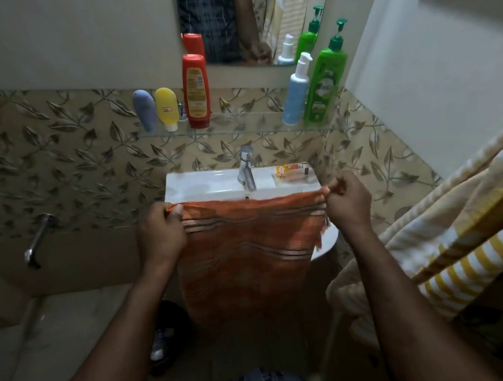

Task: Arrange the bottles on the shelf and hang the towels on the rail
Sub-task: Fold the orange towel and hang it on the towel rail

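An orange striped towel [250, 246] hangs spread out in front of the sink. My left hand [160, 229] pinches its top left corner and my right hand [347, 201] pinches its top right corner. On the glass shelf [246, 125] above stand a grey-blue tube [145, 110], a yellow tube [167, 107], a red bottle [196, 90], a white-and-blue pump bottle [295, 94] and a green pump bottle [325, 81]. A cream and yellow striped towel [455, 229] hangs at the right.
A white sink [199, 186] with a chrome tap [246, 169] sits under the shelf; a small orange packet [291, 170] lies on its rim. A mirror [255, 17] hangs above. A wall tap [38, 239] sticks out at the left. A sandal [164, 341] lies on the floor.
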